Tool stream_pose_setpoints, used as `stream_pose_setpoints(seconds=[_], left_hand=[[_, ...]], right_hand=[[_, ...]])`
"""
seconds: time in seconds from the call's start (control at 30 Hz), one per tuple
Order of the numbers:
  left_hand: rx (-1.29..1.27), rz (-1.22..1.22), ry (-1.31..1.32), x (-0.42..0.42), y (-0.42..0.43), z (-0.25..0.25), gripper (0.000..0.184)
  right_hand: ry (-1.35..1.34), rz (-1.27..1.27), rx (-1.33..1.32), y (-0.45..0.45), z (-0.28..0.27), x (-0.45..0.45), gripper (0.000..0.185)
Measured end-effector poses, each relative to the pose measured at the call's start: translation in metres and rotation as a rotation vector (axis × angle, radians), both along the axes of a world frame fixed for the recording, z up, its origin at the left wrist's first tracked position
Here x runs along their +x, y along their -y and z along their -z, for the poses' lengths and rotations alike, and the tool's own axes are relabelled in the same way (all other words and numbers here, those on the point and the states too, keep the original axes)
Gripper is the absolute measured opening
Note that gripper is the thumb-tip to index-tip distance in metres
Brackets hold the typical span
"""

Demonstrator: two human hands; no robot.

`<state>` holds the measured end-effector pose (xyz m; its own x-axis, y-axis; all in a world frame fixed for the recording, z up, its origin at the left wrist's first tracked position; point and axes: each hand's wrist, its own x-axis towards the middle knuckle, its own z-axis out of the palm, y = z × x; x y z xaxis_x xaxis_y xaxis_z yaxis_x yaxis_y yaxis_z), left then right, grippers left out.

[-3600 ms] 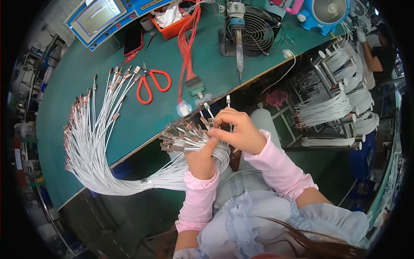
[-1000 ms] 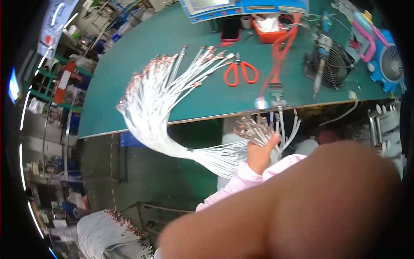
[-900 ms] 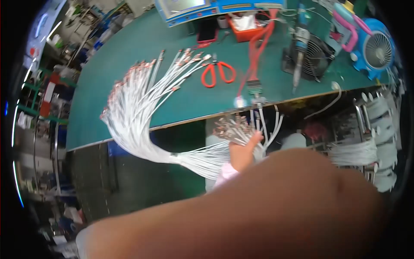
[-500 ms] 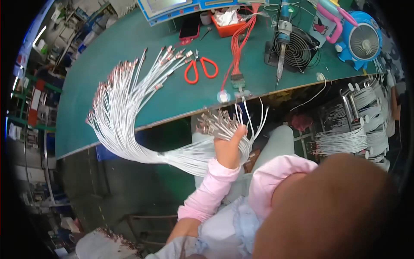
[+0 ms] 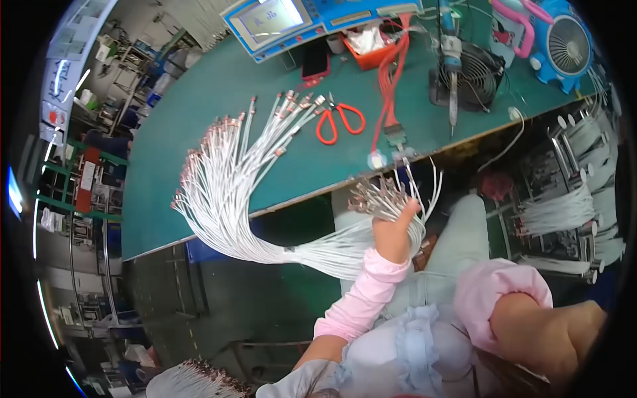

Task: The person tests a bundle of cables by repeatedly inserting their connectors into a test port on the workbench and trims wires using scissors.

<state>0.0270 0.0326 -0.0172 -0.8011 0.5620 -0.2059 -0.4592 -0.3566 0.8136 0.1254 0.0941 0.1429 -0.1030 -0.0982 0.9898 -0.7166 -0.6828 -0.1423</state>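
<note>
My left hand (image 5: 393,237) is wrapped round one end of a thick bundle of white cables (image 5: 222,225), just off the table's front edge. Metal terminals on the cable ends (image 5: 379,198) stick out above the thumb. Several separate cable ends rise close to a green connector (image 5: 396,137) on red wires. A tie gathers the bundle midway, and its other end fans out on the green table (image 5: 159,123). Raised near the camera at the lower right is my right hand (image 5: 564,338); its fingers are not clear enough to show whether they hold anything.
Red-handled cutters (image 5: 340,123) lie beside the fanned cables. A soldering iron (image 5: 452,83) hangs before a black fan (image 5: 474,76). At the back are a blue tester (image 5: 269,30), phone (image 5: 316,63), red box (image 5: 371,53) and blue fan (image 5: 564,50). More cables (image 5: 557,212) hang on a rack at right.
The view has shifted, so the table and bundle appear further right. My right hand has moved down and right from close before the camera. My left hand keeps its hold on the cables.
</note>
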Motion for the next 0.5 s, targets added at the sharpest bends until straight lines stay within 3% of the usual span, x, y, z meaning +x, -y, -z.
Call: stream_pose_setpoints(seconds=[0.5], left_hand=[[-0.044,0.021,-0.069,-0.006,0.000,0.008,0.026]], right_hand=[[-0.230,-0.255,0.127,-0.011,-0.009,-0.004,0.025]])
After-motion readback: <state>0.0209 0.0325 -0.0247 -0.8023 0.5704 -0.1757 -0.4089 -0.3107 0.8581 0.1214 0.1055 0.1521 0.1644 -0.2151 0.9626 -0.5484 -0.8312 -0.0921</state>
